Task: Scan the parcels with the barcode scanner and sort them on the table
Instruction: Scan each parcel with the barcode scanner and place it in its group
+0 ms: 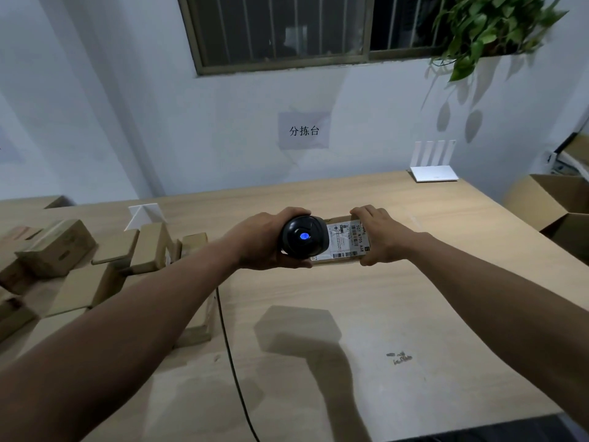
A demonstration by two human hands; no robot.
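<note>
Parcel (pixel 345 240) sits flat on the wooden surface (pixel 366 307), mid-far, white shipping label with barcodes facing up. I see my right hand (pixel 381 236) gripping its right end, fingers curled over the far edge, thumb at the near edge. My left hand (pixel 266 240) grips the black barcode scanner (pixel 302 237), fingers wrapped round the body; a blue light glows on its back. Scanner head hangs just above the left part of the label, covering that end of the parcel. A black cable (pixel 234 362) runs from under my left forearm toward the near edge of the surface. Pile of brown parcels (pixel 95 266) on the left side, some flat, some standing on edge. White folded card (pixel 143 215) stands behind the pile. White router (pixel 433 169) at the far right corner, by the wall. Open cardboard box (pixel 554 202) beside the surface on the right. Paper sign (pixel 303 130) on the wall, window above, green plant (pixel 487 30) top right.
</note>
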